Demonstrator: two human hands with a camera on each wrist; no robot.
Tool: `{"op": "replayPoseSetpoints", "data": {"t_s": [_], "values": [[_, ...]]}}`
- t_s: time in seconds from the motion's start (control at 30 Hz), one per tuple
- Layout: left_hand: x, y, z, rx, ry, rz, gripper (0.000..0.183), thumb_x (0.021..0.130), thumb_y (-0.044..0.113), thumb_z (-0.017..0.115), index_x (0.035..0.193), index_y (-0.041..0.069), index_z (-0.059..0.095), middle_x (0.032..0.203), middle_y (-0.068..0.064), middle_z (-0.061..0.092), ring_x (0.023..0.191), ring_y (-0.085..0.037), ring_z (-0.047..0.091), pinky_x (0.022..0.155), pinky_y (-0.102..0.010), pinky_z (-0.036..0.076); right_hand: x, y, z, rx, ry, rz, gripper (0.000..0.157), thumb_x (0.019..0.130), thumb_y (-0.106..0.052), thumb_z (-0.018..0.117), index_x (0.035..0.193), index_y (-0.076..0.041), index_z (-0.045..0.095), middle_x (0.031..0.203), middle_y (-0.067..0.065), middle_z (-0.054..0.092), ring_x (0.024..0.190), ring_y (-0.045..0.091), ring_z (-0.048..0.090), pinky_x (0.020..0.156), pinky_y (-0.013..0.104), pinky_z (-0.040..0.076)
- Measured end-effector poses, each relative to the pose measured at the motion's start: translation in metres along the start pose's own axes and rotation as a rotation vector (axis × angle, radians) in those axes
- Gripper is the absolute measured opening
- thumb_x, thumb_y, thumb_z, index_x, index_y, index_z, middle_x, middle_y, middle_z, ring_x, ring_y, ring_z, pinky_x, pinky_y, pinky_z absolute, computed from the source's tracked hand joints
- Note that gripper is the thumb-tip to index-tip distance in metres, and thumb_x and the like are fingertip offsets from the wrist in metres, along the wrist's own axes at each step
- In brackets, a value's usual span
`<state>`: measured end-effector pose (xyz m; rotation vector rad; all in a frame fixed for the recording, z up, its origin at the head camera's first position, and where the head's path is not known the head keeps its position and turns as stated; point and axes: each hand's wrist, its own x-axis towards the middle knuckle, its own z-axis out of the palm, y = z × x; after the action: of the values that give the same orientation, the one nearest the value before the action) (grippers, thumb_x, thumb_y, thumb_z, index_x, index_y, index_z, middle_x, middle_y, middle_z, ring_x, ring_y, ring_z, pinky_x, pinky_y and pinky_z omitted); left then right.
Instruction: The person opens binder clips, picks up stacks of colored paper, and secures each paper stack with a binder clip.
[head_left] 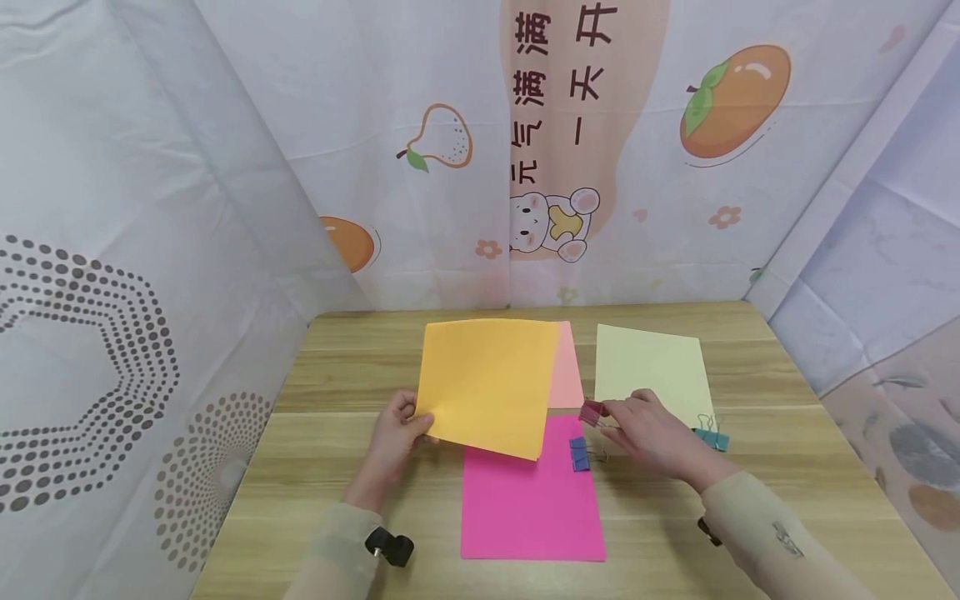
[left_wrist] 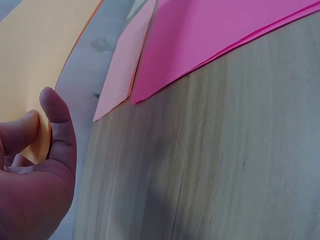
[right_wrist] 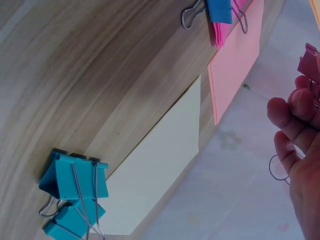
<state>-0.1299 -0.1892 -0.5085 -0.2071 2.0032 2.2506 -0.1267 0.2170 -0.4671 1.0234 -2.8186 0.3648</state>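
My left hand [head_left: 393, 433] pinches the lower left corner of an orange paper stack [head_left: 487, 383], thumb on the near face, and holds it tilted up above the table. In the right wrist view, a dark pink binder clip [right_wrist: 309, 62] is in the fingers of my right hand [right_wrist: 305, 150]. The head view shows this clip just right of the orange paper, apart from it. Below lies a magenta paper stack [head_left: 528, 517], with a blue binder clip [head_left: 580, 455] clamped on its right edge. The orange paper partly covers the magenta and light pink paper [head_left: 567, 367].
A pale yellow paper stack [head_left: 652, 362] lies at the back right of the wooden table [head_left: 337, 358]. Teal binder clips [right_wrist: 77, 175] rest at its near right corner. Printed cloth [head_left: 450, 67] hangs behind the table and along both sides.
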Motion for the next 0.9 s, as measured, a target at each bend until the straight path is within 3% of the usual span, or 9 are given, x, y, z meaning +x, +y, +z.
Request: {"op": "replayPoseSetpoints", "data": {"t_s": [0.57,0.9], "values": [[-0.003,-0.004,0.011,0.032,-0.045,0.016,0.016,0.098,-0.007,0.058,0.11,-0.001,0.051,0.113,-0.015,0.065,0.079,-0.023,0.068,0.072,-0.045,0.059,0.007,-0.003,-0.002,0.029,-0.019,-0.017,0.015,0.097,-0.017,0.07,0.105,-0.007,0.061,0.092,-0.001,0.069,0.08,0.014,0.064,0.099,0.047,0.043],[-0.002,-0.005,0.013,0.0,-0.053,-0.003,0.017,0.096,-0.01,0.06,0.106,-0.003,0.049,0.11,-0.013,0.065,0.076,-0.021,0.068,0.068,-0.039,0.058,0.01,-0.002,-0.002,0.032,0.006,-0.067,0.013,0.097,-0.017,0.071,0.102,-0.01,0.06,0.084,-0.006,0.064,0.075,0.011,0.061,0.097,0.047,0.046]]}}
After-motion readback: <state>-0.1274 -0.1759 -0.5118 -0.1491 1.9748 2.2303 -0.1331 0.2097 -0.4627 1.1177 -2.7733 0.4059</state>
